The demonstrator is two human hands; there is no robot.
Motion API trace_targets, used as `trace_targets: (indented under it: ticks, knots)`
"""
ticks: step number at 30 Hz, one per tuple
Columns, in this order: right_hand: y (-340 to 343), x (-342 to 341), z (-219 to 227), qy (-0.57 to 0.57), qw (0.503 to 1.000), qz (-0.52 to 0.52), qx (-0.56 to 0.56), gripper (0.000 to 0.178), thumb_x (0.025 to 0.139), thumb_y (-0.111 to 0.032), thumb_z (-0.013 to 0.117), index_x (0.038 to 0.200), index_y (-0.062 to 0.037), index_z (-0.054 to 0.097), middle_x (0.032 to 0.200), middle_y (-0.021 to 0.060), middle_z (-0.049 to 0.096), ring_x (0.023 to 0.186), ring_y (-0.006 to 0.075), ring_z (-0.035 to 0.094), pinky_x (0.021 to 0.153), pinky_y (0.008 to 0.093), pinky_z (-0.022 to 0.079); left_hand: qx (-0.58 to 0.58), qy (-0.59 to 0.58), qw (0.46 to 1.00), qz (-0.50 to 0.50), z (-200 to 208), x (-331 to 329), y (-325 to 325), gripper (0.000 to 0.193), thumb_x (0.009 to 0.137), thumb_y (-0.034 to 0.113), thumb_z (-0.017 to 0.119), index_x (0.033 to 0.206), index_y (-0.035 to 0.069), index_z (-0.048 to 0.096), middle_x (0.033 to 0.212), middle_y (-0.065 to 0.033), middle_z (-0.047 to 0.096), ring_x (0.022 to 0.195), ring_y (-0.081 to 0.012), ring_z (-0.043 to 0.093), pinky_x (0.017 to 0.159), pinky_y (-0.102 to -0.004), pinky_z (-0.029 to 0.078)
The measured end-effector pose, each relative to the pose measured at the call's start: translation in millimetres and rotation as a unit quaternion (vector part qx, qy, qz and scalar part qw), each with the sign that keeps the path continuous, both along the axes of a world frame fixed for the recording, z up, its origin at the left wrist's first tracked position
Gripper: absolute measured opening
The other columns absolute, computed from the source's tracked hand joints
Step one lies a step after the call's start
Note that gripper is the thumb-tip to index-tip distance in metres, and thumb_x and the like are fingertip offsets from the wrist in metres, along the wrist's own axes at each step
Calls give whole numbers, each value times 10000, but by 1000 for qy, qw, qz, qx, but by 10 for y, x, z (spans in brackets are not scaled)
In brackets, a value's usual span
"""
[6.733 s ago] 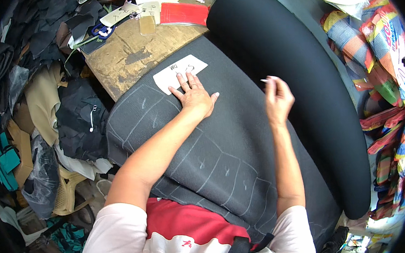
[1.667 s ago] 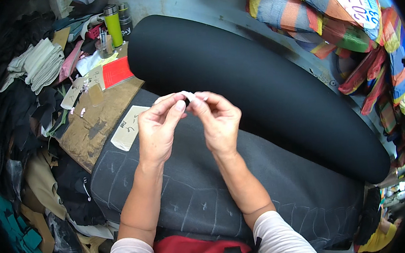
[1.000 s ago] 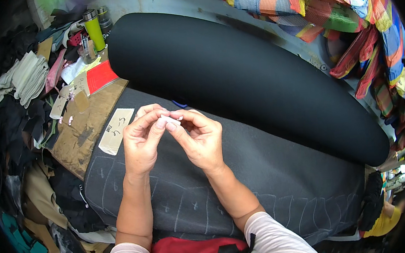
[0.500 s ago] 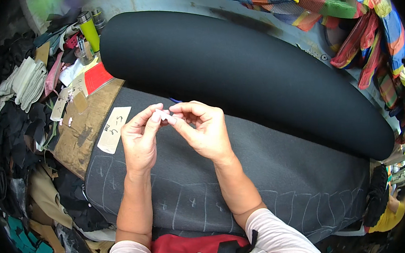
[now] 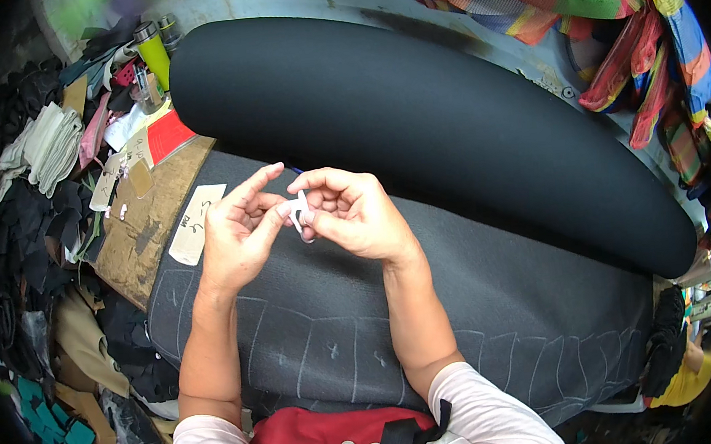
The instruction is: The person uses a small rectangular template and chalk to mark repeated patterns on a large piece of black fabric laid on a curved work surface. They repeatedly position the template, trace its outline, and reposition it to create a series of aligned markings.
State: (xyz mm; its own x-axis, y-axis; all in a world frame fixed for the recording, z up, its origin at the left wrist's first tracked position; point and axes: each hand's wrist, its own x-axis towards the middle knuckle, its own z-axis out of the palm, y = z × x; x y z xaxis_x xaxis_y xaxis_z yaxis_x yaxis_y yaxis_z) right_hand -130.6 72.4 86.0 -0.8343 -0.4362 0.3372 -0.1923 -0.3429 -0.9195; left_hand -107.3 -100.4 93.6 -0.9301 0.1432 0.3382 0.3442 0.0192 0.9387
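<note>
Over the dark grey fabric (image 5: pixel 364 323) my two hands meet at a small, thin white strip (image 5: pixel 301 203), slightly curled, perhaps paper or tape. My left hand (image 5: pixel 238 236) pinches one side of it with the thumb against the curled fingers, the index finger pointing out. The other side is gripped between thumb and fingers of my right hand (image 5: pixel 362 217). Chalk lines and marks run along the near part of the fabric. Left of my left hand lies a beige card tag (image 5: pixel 197 226) with handwriting.
Behind my hands lies a large black fabric roll (image 5: pixel 415 124). A worn wooden board (image 5: pixel 134 250) at left carries tags and a red card (image 5: pixel 169 137), near a green bottle (image 5: pixel 152 54). Cloth scraps (image 5: pixel 29 217) heap up far left; checked woven bags (image 5: pixel 539 3) hang at upper right.
The white strip has been turned more upright and bent between my fingers. My left hand has shifted slightly left, its index finger lifted away from the strip.
</note>
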Motion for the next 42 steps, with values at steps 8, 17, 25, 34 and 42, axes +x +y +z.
trace_targets:
  ticks: [8,17,25,34,42]
  knots:
    - [-62,-59,-44,-110,990,49,-68,150,833,12,593,974,29,545,701,80,628,595,115,630,517,192,510,-35,-3,999,14,114,9,-10,360,820,-68,573,1172,-27,509,776,-77,639,722,-88,608,683,-235,505]
    - [-156,-26,-96,-59,988,-104,102,12,759,19,583,756,11,574,616,50,592,551,94,601,481,203,467,-177,76,981,36,207,211,-218,260,772,-103,571,1021,-31,548,727,-54,607,691,-90,604,668,-233,503]
    - [-150,-327,-521,-3,937,-292,190,58,734,-10,558,692,1,597,544,60,566,500,96,534,488,265,427,-194,77,973,94,304,549,-642,134,737,-125,553,838,-38,541,768,-42,586,696,-95,587,671,-222,494]
    - [-278,-536,-1216,-48,938,-289,185,218,803,66,539,1020,48,551,783,119,651,631,141,634,580,274,518,-341,-64,833,432,-43,-130,-2714,128,820,97,572,805,2,657,618,-25,589,563,-96,547,517,-278,413]
    - [-263,-572,-1380,-173,960,-216,49,228,814,91,580,1030,80,509,918,152,624,783,168,641,708,271,556,-525,93,729,430,-570,-1628,-3971,706,622,-42,494,1316,91,478,1206,-273,532,1093,-419,534,947,-399,410]
